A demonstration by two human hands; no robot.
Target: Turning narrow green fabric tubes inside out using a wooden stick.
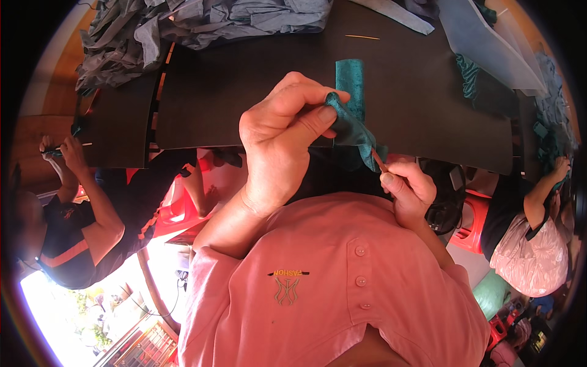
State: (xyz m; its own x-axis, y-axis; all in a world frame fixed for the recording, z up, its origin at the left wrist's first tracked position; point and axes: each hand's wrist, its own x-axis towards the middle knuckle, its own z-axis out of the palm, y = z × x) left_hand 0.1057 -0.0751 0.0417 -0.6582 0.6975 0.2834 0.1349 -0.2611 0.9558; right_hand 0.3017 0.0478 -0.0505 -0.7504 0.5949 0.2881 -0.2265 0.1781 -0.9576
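My left hand (278, 137) pinches the upper end of a teal, velvety fabric strip (351, 129) between thumb and fingers, above the table's near edge. The strip slants down to the right toward my right hand (411, 188). That hand is closed round a thin brown stick (379, 160), whose tip meets the strip's lower end; whether it goes inside the cloth I cannot tell. Behind them a flat length of the same teal cloth (350, 76) lies on the dark table (244, 92). Whether it joins the held strip is hidden.
Crumpled grey fabric (244, 21) is heaped at the far left. A thin yellowish stick (362, 37) lies farther back. At the right stands a pale translucent panel (492, 46), with bunched teal cloth (468, 76) beside it. Co-workers sit at left (79, 232) and right (529, 244).
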